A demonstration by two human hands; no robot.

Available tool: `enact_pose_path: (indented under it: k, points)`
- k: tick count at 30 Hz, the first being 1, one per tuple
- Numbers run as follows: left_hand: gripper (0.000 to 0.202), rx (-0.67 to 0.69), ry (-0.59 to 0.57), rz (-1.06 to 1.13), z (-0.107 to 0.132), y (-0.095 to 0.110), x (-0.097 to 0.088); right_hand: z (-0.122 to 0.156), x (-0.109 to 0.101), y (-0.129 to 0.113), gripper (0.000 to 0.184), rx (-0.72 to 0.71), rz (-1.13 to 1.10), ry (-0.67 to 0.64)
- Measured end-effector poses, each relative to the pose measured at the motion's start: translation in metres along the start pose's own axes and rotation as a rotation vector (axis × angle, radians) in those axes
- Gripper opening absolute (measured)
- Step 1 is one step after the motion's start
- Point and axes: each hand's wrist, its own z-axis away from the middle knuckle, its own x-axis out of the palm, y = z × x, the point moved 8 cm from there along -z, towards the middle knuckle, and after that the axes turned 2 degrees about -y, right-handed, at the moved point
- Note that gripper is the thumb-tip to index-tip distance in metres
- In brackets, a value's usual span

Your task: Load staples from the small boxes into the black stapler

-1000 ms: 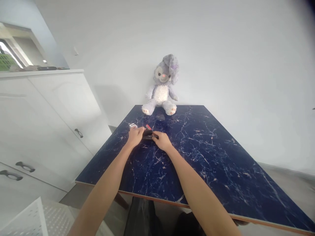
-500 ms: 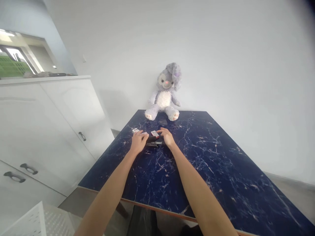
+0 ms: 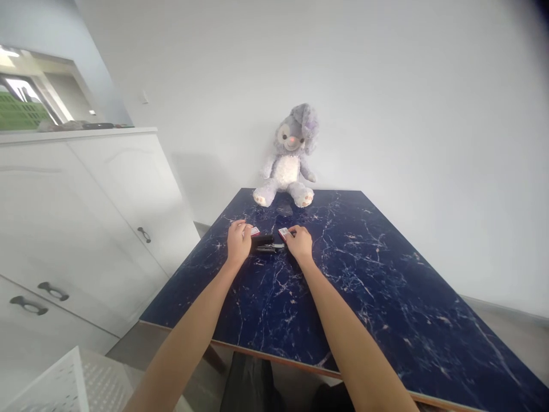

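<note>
My right hand pinches a small red-and-white box at its left side. My left hand lies curled on the table, its thumb against another small red-and-white box that is partly covered by the fingers. Between the hands rests a black stapler-like tool with a silver metal strip, its parts spread apart. The left hand hides part of its left end. The print on both boxes is too small to read.
A grey-and-white plush rabbit sits at the table's back edge against the wall. In front of it lies a dark flat object. White cabinets stand left of the blue marbled table, and a white perforated basket at lower left.
My right hand has closed on a small box and drawn it to the right. My left hand has shifted slightly left, over a white printed piece that showed beside it before.
</note>
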Motion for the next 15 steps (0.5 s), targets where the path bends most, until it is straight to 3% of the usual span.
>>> enact_pose_path:
  k: [4,9,15]
  points:
    - [0.031,0.066,-0.019,0.016,0.004,0.017,0.003,0.010,-0.008,0.003,0.016,0.027,-0.016,0.020]
    - [0.030,0.084,-0.016,0.046,0.006,0.027,-0.001,0.022,-0.014,0.000,0.029,0.025,-0.053,0.002]
    - [0.029,0.065,-0.012,0.078,0.006,0.029,-0.003,0.039,-0.025,-0.012,0.021,-0.064,0.121,0.065]
